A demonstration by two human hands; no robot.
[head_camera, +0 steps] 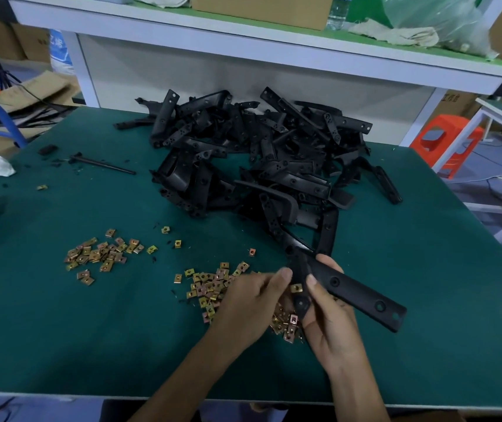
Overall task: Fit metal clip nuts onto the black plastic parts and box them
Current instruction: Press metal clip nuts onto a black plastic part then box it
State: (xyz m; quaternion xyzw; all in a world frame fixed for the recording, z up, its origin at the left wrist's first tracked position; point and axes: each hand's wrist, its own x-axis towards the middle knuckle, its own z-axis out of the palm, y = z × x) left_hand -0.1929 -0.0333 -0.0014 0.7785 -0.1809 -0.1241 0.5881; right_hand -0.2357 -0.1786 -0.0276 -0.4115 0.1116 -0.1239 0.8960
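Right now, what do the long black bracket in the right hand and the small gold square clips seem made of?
The long black bracket: probably moulded plastic, matte, with a soft even sheen and moulded holes. The small gold square clips: seemingly thin plated metal, yellowish, catching bright glints.

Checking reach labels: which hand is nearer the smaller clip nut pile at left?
Left. The left hand is right of the smaller clip nut pile; the right hand is farther right, gripping the black plastic part.

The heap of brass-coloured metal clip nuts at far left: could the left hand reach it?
Probably yes: nothing tall stands between the left hand and that heap on the green mat, though busy at the black plastic part.
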